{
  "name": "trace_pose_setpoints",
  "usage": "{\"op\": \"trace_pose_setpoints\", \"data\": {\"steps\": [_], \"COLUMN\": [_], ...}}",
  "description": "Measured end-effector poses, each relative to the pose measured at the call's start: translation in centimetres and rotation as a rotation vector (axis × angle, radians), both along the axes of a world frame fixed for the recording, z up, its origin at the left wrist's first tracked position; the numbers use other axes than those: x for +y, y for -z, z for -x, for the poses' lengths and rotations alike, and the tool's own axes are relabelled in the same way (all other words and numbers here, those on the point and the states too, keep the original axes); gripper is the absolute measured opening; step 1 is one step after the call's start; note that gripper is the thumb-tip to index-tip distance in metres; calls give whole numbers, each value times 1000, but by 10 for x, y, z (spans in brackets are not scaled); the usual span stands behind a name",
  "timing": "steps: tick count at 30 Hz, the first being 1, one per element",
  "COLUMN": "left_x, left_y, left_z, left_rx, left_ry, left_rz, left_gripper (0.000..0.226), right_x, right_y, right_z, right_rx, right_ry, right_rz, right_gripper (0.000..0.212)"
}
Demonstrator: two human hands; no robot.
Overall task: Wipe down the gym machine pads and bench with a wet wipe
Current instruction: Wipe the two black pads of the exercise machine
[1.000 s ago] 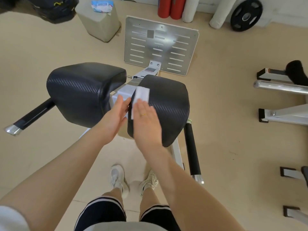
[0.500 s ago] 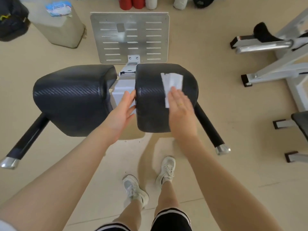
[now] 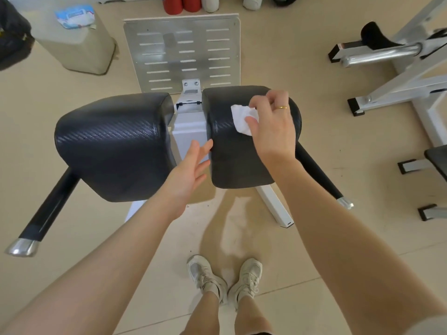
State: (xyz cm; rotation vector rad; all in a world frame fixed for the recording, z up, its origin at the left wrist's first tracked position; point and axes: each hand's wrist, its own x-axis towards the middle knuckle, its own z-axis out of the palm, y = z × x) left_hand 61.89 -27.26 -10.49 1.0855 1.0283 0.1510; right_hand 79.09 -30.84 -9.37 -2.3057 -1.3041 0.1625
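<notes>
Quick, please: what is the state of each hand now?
Left hand: open, fingers straight, beside the right pad.
Right hand: holds the wipe on that pad.

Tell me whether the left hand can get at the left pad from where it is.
Probably yes. The left hand hangs open in the gap between the pads, right beside the left pad, holding nothing, and nothing lies between them.

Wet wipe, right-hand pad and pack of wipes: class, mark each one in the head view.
wet wipe (image 3: 239, 118), head view: on its bunched white middle.
right-hand pad (image 3: 232, 163), head view: on its bare black top, near end.
pack of wipes (image 3: 75, 16), head view: on its blue and white face.
</notes>
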Motion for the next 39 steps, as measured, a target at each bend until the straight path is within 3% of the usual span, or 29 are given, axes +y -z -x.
{"op": "trace_pose_setpoints", "data": {"steps": [2, 5, 6, 11, 16, 21, 23, 26, 29, 32, 34, 39], "left_x": [-2, -11, -15, -25, -38, -37, -37, -38, -33, -29, -25, -24], "left_y": [3, 5, 6, 13, 27, 59, 73, 98, 112, 116, 113, 109], "left_z": [0, -3, -5, -13, -20, -35, -41, -46, -44, -35, -31, -30], "left_rx": [-12, -11, -21, -72, -89, -45, -81, -210, -351, -353, -424, -471], "left_ry": [-28, -65, -80, -172, -307, -404, -427, -460, -475, -386, -330, -284], "left_rz": [-15, -69, -88, -123, -315, -534, -639, -812, -813, -912, -880, -779], "left_gripper": [50, 47, 46, 46, 44, 38, 36, 50, 55, 49, 49, 44], "right_x": [-1, -16, -18, -6, -17, -46, -53, -41, -23, -16, -15, -27], "right_y": [12, 26, 35, 39, 62, 84, 98, 105, 109, 123, 123, 110], "right_z": [3, 22, 25, 33, 30, -19, -27, -2, 44, 60, 52, 11], "right_rx": [-89, -63, -147, -209, -534, -609, -635, -504, -467, -608, -660, -647], "right_ry": [-11, -29, -73, -222, -392, -65, -41, -97, -184, -201, -197, -16], "right_rz": [20, -29, -54, 39, -66, -171, -253, -387, -503, -553, -544, -488], "right_gripper": [4, 17, 25, 48, 50, 44, 44, 53, 58, 49, 48, 43]}}
